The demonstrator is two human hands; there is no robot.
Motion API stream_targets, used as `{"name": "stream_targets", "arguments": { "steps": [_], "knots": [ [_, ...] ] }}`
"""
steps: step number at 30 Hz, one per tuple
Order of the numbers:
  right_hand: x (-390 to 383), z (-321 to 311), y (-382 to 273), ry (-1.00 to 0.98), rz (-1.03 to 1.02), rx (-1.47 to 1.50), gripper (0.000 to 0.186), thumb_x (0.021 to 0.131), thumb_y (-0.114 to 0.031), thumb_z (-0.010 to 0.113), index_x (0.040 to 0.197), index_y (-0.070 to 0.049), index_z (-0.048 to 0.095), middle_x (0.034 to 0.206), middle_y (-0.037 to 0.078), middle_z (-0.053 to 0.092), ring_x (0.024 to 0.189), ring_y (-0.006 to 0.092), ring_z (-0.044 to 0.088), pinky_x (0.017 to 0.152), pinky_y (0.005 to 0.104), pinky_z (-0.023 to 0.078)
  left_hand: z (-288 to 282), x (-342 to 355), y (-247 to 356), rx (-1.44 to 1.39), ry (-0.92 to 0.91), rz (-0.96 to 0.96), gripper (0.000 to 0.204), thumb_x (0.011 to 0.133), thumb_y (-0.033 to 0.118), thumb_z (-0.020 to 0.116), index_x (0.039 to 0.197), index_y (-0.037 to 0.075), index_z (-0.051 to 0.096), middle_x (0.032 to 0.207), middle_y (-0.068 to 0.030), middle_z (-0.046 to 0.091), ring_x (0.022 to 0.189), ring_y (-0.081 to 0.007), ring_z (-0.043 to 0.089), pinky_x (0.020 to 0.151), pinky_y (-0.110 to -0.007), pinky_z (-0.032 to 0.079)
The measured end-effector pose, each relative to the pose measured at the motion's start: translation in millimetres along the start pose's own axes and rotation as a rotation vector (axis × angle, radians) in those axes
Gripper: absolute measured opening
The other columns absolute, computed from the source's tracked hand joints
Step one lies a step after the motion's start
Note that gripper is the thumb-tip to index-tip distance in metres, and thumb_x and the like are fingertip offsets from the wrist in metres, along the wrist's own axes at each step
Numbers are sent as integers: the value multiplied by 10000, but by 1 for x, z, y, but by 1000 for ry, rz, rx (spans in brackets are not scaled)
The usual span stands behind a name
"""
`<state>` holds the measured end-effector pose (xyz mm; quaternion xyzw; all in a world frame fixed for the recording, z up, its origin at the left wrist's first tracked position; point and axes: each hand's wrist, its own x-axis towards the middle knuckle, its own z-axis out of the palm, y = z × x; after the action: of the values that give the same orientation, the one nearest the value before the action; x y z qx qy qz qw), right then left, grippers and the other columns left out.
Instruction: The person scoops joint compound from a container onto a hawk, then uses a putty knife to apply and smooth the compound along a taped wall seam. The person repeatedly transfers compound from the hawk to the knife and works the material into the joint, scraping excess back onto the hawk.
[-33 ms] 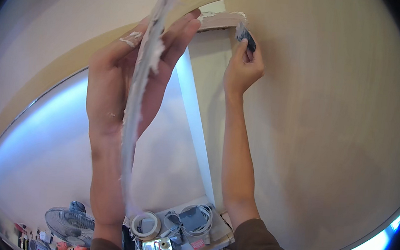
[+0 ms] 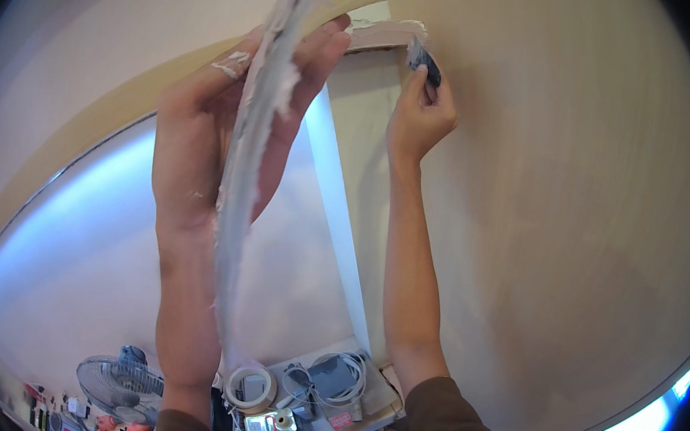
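Observation:
My left hand [image 2: 194, 143] is raised with its palm toward me, holding a thin, putty-smeared plate [image 2: 243, 164] that shows nearly edge-on. The plate crosses in front of the palm and hides part of the grip. Pale putty also sticks to a finger of this hand. To the right, my right hand [image 2: 423, 115] pinches a small putty knife [image 2: 424, 64] with a dark handle. Its blade is at the right end of a strip of wet pinkish putty [image 2: 383, 32], along the edge above a recess.
A pale wood-grain panel [image 2: 546, 193] fills the right side. Below, a shelf [image 2: 373, 401] carries a roll of tape [image 2: 250, 389], a coiled cable [image 2: 350, 382] and a silver camera-like device [image 2: 271, 425]. A fan [image 2: 119, 385] stands lower left. Light strips glow along the recess.
The plate has shifted slightly to the right and shows a little more of its smeared face. My left hand has moved slightly right too. The right hand and knife have hardly moved.

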<state>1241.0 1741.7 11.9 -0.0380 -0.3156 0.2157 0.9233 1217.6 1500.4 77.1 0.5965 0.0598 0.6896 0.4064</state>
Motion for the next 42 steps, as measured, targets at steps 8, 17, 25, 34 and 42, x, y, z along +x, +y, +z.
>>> {"name": "stream_targets", "arguments": {
  "steps": [8,17,25,34,42],
  "knots": [
    [-22,16,-22,-41,-104,-56,243,949,-8,579,1148,81,685,1009,214,741,939,280,742,888,363,583,-10,-20,17,195,202,-50,396,983,161,458,1295,-56,571,1142,-137,673,963,-183,661,856,-306,550],
    [-55,30,-26,-134,-209,-234,305,888,9,628,1185,50,683,1040,233,726,931,311,740,784,344,577,-25,-20,22,166,179,-72,369,973,164,496,1261,-43,598,1107,-117,683,945,-178,652,884,-317,532],
    [-89,50,-28,-310,-282,-503,392,813,0,658,1205,22,654,1177,242,684,1123,359,665,889,402,560,-29,-23,26,201,125,-38,349,971,161,502,1232,-42,616,1095,-100,687,932,-166,643,877,-298,516],
    [-115,63,-78,-281,-388,-452,385,798,21,677,1183,10,666,1182,222,683,1131,347,666,859,395,575,-13,-23,31,35,19,19,448,979,43,371,1316,-252,367,1354,-344,444,1312,-357,483,1168,-429,416],
    [-44,25,-34,-29,-214,-327,332,879,25,614,1204,57,673,1109,225,713,987,323,725,811,361,575,-5,-19,32,75,75,44,438,987,24,313,1295,-287,309,1370,-368,407,1356,-411,429,1210,-472,374]
  ]
}}
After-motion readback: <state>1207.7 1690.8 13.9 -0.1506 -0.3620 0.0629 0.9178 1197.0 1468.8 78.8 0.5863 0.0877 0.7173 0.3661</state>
